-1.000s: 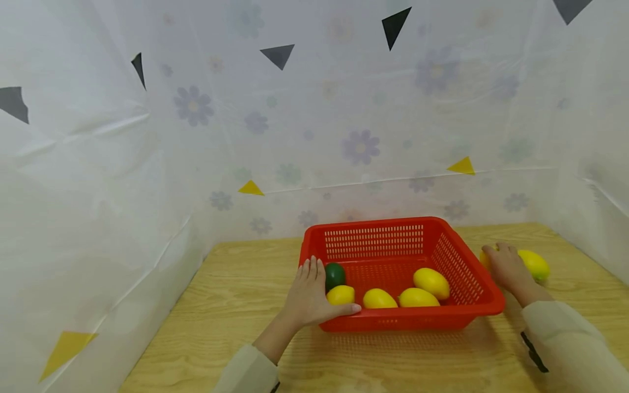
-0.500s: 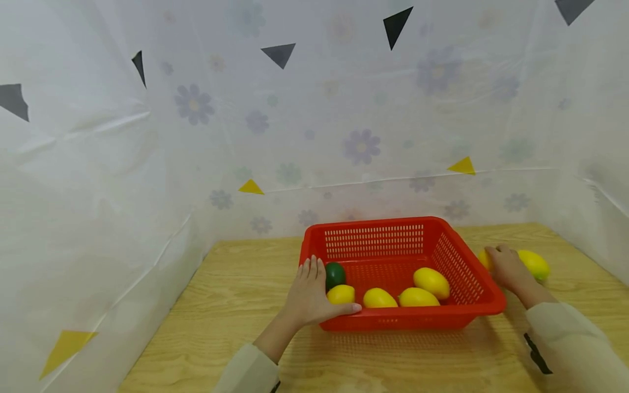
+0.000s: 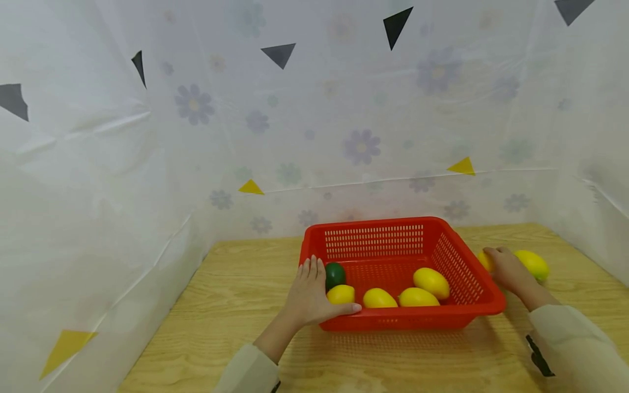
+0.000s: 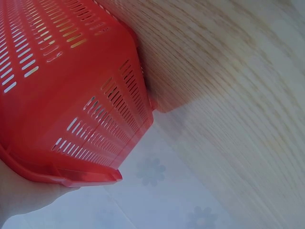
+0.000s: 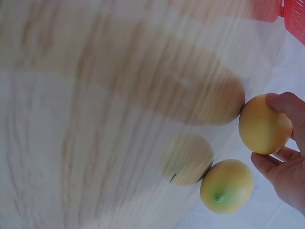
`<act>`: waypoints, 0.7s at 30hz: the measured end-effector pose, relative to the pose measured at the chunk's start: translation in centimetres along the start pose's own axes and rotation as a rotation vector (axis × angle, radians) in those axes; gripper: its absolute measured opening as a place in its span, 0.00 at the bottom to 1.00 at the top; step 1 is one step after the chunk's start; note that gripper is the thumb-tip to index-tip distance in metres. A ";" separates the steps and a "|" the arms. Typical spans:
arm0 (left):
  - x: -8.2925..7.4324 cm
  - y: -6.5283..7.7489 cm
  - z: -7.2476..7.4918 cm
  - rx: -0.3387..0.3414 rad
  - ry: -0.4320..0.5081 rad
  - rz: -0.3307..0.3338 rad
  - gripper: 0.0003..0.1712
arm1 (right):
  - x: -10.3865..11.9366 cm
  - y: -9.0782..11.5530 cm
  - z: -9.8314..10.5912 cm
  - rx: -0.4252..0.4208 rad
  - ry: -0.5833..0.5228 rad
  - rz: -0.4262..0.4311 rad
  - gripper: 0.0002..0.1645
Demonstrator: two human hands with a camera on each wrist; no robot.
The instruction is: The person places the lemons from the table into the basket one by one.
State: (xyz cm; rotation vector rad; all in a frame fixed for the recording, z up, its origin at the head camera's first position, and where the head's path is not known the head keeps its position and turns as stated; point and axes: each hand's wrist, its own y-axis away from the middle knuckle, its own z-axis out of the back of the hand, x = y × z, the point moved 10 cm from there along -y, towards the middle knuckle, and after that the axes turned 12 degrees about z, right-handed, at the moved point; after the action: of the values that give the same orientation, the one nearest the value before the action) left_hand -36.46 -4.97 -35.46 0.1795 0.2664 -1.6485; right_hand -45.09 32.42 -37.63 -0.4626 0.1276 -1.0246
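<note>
A red perforated plastic basket (image 3: pixel 403 320) stands on the wooden table. My left hand (image 3: pixel 306 299) rests over its near left corner, fingers straight on the left rim and thumb along the front rim. At the basket's right, my right hand (image 3: pixel 509 269) holds a yellow lemon (image 5: pixel 263 126) between thumb and fingers, low at the table surface. A second lemon (image 3: pixel 533 264), with a greenish end, lies just right of that hand. Inside the basket are several lemons (image 3: pixel 419 297) and one dark green, egg-shaped item (image 3: pixel 335 275), partly hidden by the left hand.
The wood-grain table (image 3: pixel 236 295) stretches left and in front of the basket. White, flower-patterned sheeting (image 3: pixel 314 120) encloses the back and sides. Dark and yellow triangles (image 3: pixel 251 187) are stuck on it. The tabletop reflects both lemons in the right wrist view.
My right hand and forearm have shifted slightly, and more of the lemon beside the hand shows. The left hand and the basket stay where they were.
</note>
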 end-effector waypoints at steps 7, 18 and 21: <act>-0.1 0.1 0.1 0.006 -0.003 -0.005 0.69 | 0.0 0.0 0.0 -0.003 -0.030 0.003 0.31; 0.0 -0.1 -0.1 0.007 0.001 -0.004 0.69 | 0.3 -0.7 1.0 -0.030 -0.050 0.011 0.31; 0.0 -0.1 -0.1 0.011 0.002 -0.002 0.69 | 0.4 -0.8 1.4 -0.032 -0.069 -0.005 0.33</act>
State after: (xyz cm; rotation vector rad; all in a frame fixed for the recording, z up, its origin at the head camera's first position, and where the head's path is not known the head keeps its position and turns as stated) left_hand -36.56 -4.97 -35.59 0.1895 0.2596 -1.6518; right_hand -45.10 32.21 -36.00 -0.5274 0.0817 -1.0115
